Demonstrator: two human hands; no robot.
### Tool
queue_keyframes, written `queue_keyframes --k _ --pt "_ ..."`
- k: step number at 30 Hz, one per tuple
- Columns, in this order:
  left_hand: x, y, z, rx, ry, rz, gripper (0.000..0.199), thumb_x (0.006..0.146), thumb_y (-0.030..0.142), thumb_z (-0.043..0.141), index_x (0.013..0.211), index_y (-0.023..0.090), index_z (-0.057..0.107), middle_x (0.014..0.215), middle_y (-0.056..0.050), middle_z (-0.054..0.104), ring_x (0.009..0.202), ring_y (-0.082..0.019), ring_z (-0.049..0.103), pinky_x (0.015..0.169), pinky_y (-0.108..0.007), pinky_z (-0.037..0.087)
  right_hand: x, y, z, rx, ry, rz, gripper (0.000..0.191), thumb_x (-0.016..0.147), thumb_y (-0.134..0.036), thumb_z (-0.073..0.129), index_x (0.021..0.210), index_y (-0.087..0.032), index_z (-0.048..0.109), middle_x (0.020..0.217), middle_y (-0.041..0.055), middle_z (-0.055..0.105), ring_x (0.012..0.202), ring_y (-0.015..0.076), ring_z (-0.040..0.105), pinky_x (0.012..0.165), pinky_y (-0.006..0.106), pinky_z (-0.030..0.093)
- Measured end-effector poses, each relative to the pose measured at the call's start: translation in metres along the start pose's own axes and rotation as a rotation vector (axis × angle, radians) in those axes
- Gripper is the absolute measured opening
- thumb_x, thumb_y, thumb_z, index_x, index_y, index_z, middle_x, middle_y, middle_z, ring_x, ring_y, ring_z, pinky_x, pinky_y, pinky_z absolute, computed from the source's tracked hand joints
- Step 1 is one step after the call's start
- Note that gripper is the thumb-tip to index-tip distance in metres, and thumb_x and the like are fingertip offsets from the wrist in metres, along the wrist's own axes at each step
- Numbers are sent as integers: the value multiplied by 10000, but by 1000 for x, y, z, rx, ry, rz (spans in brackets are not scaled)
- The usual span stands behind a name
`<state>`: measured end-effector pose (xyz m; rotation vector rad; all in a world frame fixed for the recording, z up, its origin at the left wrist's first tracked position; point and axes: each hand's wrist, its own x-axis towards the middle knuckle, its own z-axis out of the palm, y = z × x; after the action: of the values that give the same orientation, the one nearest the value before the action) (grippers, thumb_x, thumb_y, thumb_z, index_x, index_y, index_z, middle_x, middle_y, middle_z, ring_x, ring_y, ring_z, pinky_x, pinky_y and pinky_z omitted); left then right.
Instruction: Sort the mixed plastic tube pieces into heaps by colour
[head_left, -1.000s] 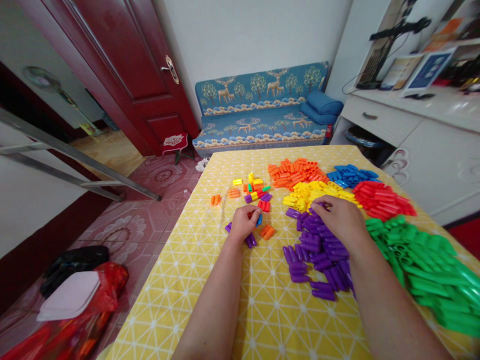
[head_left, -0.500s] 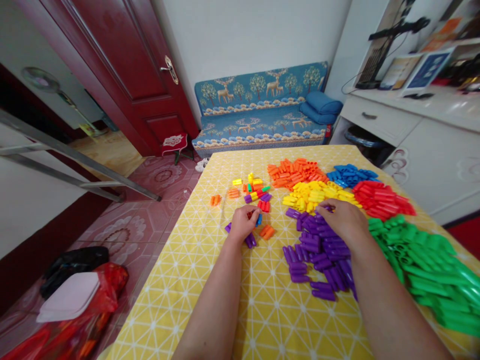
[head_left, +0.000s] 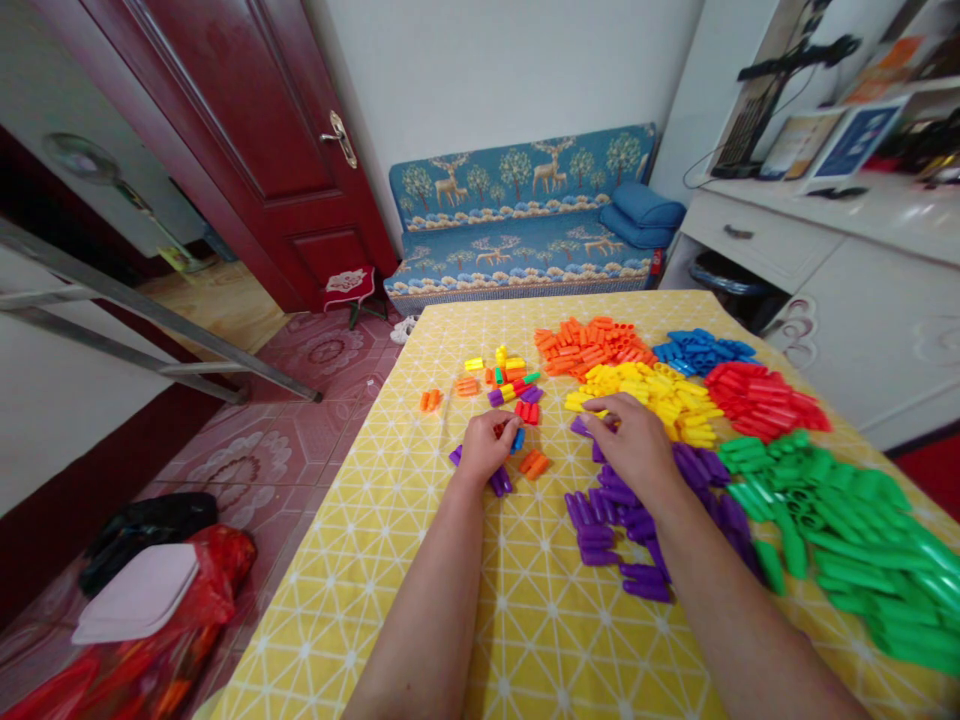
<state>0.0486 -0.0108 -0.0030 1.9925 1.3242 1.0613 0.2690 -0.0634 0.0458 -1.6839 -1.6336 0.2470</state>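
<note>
My left hand [head_left: 484,445] is closed around a small blue plastic tube block [head_left: 517,440]; a red piece shows by the fingers. Purple tube blocks [head_left: 500,482] lie beneath that hand, and an orange block [head_left: 534,464] rests just right of it. My right hand [head_left: 630,440] is over the heap of purple tube blocks [head_left: 622,490]. Its thumb and forefinger pinch at a purple block [head_left: 579,426] on the heap's left edge. Farther back lie a joined multicoloured stick [head_left: 514,389], a red block [head_left: 527,412] and small orange and yellow groups.
Sorted heaps of orange [head_left: 592,347], yellow [head_left: 652,390], blue [head_left: 703,352], red [head_left: 765,398] and green [head_left: 862,530] blocks cover the table's right side. A yellow patterned cloth [head_left: 360,560] covers the table. Beyond stand a blue sofa [head_left: 517,250] and a white cabinet [head_left: 885,330].
My right hand has moved left across the purple heap to its left edge, uncovering green blocks at the right. My left hand stays in place with the blue block.
</note>
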Motion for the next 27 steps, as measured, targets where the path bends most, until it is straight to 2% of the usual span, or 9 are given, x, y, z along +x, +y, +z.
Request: queue_keyframes --k 2,4,6,8,12,18,27 --pt "0 0 0 -7 -2 -1 243 875 277 543 825 153 746 757 -40 724 672 -144 619 635 -234 456 -8 -13 21 125 -125 -23 216 814 -245 584 982 -185 704 980 69 687 754 156 654 749 301 524" --pt "0 -1 0 -18 -4 3 245 877 271 539 822 151 745 768 -42 724 686 -143 621 639 -229 455 -16 -22 39 189 -233 -2 319 789 -205 609 1101 -181 670 1028 83 687 709 144 655 725 300 531" --pt "0 -1 1 -29 -6 11 241 876 267 541 823 151 746 778 -43 726 693 -142 623 647 -228 459 -24 -28 53 218 -293 35 428 771 -179 629 1199 -183 622 1062 90 689 672 135 654 711 304 534" --pt "0 -2 1 -38 -8 18 236 877 266 544 834 155 748 794 -43 732 708 -144 632 666 -232 468 -30 -31 61 231 -310 47 450 771 -174 633 1220 -188 607 1065 89 697 679 140 660 724 313 535" --pt "0 -3 1 -39 -15 24 237 885 275 541 860 167 751 829 -44 743 753 -155 656 707 -243 486 -34 -35 65 269 -299 7 392 779 -179 621 1169 -208 633 1070 71 714 733 155 676 750 317 538" --pt "-1 0 0 -38 -20 44 222 879 261 546 832 172 744 838 -49 748 764 -164 667 733 -257 502 -35 -37 63 385 -291 23 366 821 -228 567 1179 -231 640 947 32 744 728 159 698 710 292 553" --pt "-2 3 -1 -57 -13 63 211 875 243 546 826 169 737 844 -51 748 772 -165 672 745 -260 506 -36 -36 66 434 -289 35 356 810 -217 562 1159 -224 632 1045 41 735 768 155 703 724 294 565"
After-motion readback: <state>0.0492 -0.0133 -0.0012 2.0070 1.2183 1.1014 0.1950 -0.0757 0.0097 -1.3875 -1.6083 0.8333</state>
